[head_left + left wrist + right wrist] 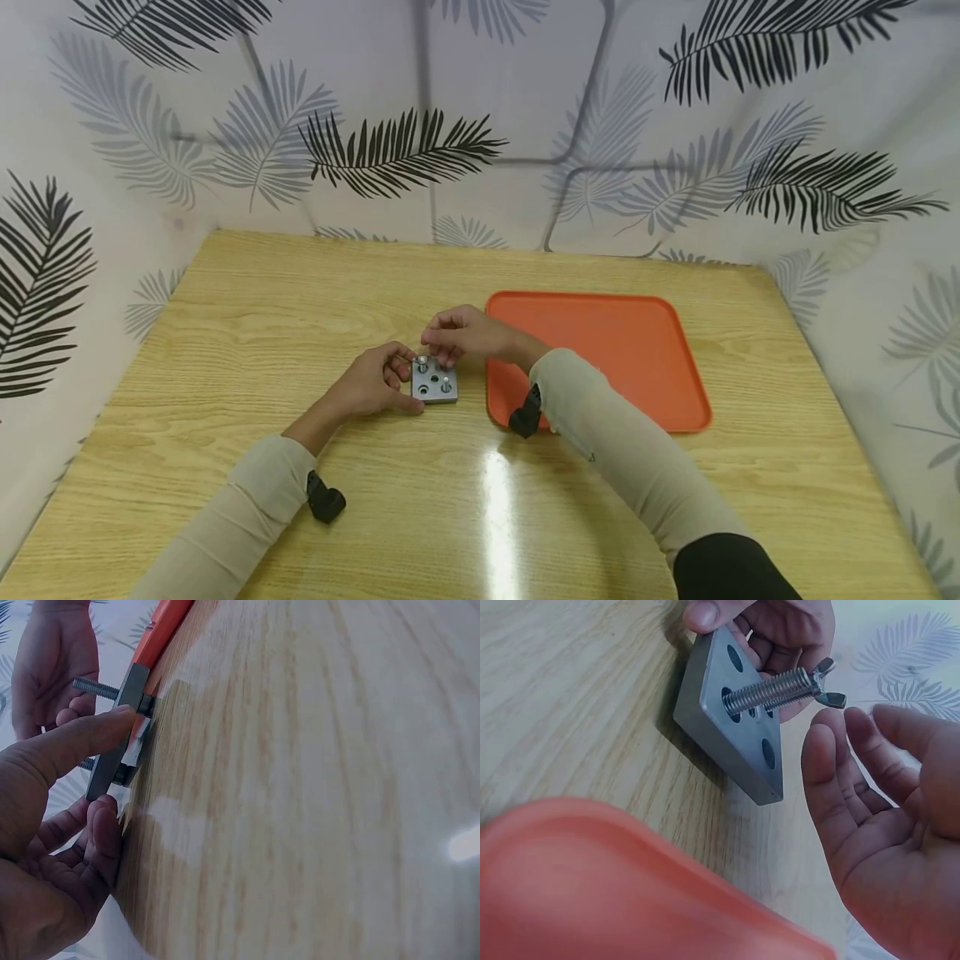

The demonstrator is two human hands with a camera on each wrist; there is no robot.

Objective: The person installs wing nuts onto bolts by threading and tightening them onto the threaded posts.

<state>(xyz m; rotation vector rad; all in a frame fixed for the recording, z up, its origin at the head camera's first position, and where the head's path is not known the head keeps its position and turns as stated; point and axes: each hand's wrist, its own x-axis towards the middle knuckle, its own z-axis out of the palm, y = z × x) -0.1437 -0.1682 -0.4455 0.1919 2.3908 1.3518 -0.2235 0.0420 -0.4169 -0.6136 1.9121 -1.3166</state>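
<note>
On the worktop (405, 500), left of centre and beside the left edge of the tray: one square metal plate (434, 392), with a hole near each corner and one at the middle. Fitted with two threaded bolts, set diagonally: near right bolt (446, 385), its tip bare; far left bolt (422, 368), a wing nut (831, 699) at its tip. Bolt heads (148, 705) underneath; whether they bear on the worktop cannot be told.

Handling, as judged: plate dense and fairly heavy for its size, stiff, not fragile; smooth sides may slip under dry fingertips. Best held by its edges, clear of the holes. Bolts rigid, possibly loose enough to lean or drop if the plate is lifted. Wing nut small and light; take it by its two wings.

Left hand (375, 381): holds the plate, thumb on its near edge, fingers about its left side. Right hand (472, 332): fingers loosely bent, slightly parted, beside the wing nut; nothing seen in its grasp, contact with the nut uncertain.

Containers: one orange tray (577, 294), shallow, rounded corners, raised rim, lying toward the worktop's far edge. Plain orange floor shows; the part beneath the right sleeve (622, 421), across the near left corner, is hidden. Plate holes: two carry bolts; the near left and far right holes show without bolts.
</note>
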